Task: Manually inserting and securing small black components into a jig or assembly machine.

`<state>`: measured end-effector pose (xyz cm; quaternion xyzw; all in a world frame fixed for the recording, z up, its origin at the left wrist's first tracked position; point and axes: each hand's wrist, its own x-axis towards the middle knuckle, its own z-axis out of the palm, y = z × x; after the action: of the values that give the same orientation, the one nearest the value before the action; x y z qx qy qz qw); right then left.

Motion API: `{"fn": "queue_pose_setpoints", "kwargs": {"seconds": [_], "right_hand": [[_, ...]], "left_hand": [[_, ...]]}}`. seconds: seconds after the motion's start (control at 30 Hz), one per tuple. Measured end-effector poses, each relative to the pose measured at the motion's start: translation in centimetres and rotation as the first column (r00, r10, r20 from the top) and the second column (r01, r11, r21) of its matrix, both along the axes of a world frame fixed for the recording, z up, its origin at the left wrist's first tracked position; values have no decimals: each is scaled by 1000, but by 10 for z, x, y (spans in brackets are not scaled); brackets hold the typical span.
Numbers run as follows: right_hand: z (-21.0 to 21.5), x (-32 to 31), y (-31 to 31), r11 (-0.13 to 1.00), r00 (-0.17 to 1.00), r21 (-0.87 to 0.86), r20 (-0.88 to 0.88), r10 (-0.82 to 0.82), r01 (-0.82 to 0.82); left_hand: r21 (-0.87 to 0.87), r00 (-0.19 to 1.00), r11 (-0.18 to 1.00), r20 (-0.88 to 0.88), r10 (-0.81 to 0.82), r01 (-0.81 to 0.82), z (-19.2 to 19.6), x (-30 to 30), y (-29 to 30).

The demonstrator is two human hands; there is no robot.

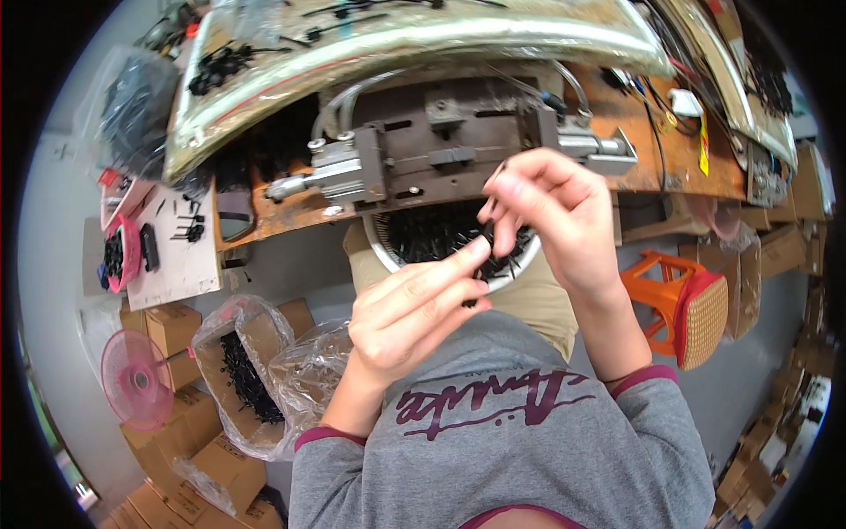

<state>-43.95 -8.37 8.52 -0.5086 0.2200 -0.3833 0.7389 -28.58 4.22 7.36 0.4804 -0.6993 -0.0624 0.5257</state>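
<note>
My left hand (414,309) and my right hand (551,212) meet over a white bowl (388,256) on my lap, filled with several small black plastic parts. Fingers of both hands pinch a small black part (495,231) between them, just above the bowl. Right behind the hands a metal fixture with pneumatic cylinders (441,150) sits on the brown workbench (670,150).
A plastic-lined cardboard box with black parts (242,375) stands on the floor at my left, among other boxes. A pink fan (137,379) is at far left, an orange stool (687,304) at right. Curved plastic-wrapped panels (397,40) and wires lie on the bench.
</note>
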Motion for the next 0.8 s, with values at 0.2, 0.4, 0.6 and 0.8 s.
{"fn": "queue_pose_setpoints", "kwargs": {"seconds": [0.2, 0.4, 0.6, 0.8], "right_hand": [[47, 70, -41, 939, 976, -288, 162, -146, 188], [123, 216, -67, 757, 856, -560, 517, 1, 337], [228, 349, -93, 682, 979, -716, 202, -4, 151], [210, 300, -103, 690, 998, -722, -50, 26, -54]], "left_hand": [[-16, 984, 984, -10, 180, -180, -1, 25, 25], [-73, 919, 916, -31, 394, -395, -5, 43, 54], [-74, 881, 878, -20, 472, -472, -4, 44, 53], [-114, 818, 810, -57, 573, -575, 0, 54, 59]]}}
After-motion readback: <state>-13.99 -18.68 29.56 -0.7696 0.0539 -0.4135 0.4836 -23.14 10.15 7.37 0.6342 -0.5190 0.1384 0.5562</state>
